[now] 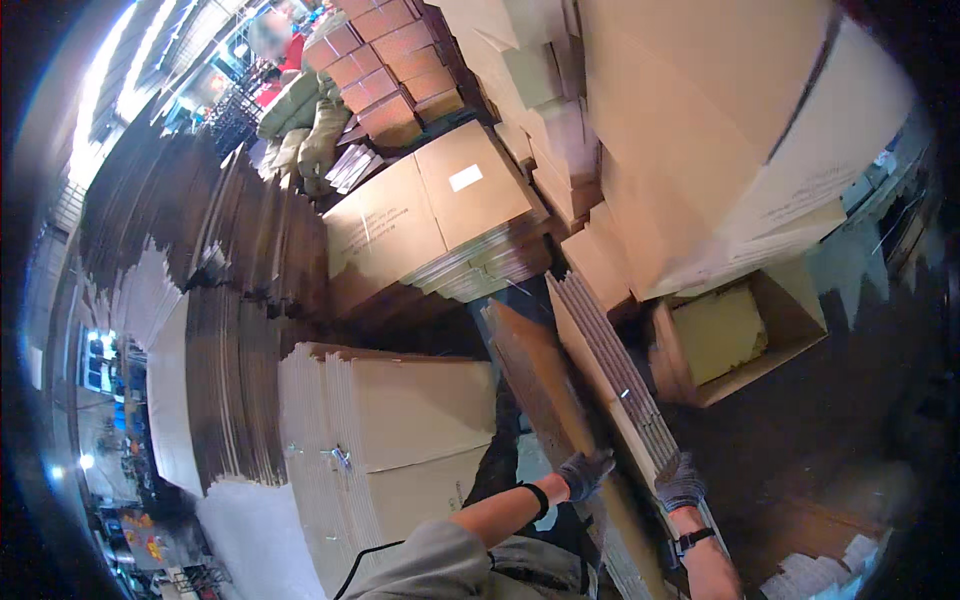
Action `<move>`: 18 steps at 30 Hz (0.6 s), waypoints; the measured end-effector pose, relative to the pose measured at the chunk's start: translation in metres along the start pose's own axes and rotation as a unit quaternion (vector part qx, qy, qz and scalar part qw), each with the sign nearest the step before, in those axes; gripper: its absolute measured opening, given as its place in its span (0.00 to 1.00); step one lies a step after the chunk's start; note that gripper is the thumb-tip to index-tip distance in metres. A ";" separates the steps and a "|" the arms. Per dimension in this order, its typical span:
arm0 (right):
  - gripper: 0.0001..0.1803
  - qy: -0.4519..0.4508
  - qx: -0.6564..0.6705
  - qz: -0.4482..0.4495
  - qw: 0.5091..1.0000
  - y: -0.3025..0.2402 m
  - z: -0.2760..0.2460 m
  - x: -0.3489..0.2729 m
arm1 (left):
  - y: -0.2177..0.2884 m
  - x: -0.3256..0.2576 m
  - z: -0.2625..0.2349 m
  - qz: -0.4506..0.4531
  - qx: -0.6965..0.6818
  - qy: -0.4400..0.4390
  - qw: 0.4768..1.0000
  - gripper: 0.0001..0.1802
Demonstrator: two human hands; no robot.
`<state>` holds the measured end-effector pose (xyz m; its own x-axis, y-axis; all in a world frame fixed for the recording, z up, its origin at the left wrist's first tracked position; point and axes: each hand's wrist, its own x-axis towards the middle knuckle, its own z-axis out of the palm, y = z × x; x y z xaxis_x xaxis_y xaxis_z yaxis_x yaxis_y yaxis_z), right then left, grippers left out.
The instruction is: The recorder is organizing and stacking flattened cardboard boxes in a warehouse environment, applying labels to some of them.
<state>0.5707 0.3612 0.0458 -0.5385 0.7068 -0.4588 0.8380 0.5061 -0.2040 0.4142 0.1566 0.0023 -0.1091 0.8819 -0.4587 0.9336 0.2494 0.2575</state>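
Two stacks of flattened cardboard boxes stand on edge in front of me, leaning apart with a narrow dark gap between them. My left hand point(587, 474), in a grey knit glove, is closed over the upper edge of the left flattened cardboard stack point(540, 375). Around the edge of the right flattened cardboard stack point(615, 385) wraps my right hand point(680, 482), gloved the same way. Its layered sheet edges face up, and the fingers on its far side are partly hidden. A dark band circles my left wrist and a watch my right.
Left of me stands a strapped bundle of flat cartons point(420, 415); beyond it lies another carton stack point(430, 195) with a white label. Tall cardboard sheets point(700, 130) lean at the right above an open box point(720, 335). Brown cartons point(385, 65) are piled at the back.
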 end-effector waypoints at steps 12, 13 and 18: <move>0.35 0.091 -0.091 -0.074 0.989 -0.250 -0.179 -0.045 | -0.228 -0.031 -0.308 0.199 0.108 0.481 0.847 0.31; 0.35 0.097 -0.094 -0.067 0.988 -0.276 -0.190 -0.047 | -0.243 -0.039 -0.334 0.251 0.128 0.460 0.842 0.30; 0.40 0.133 -0.119 -0.227 0.957 -0.386 -0.237 -0.051 | -0.284 -0.089 -0.383 0.215 0.131 0.264 0.931 0.29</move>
<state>0.2537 0.2468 0.3525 -0.8726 0.4717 -0.1270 0.4852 0.8669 -0.1140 0.0277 0.1608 0.2953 0.2053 0.9688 0.1392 0.9736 -0.2167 0.0723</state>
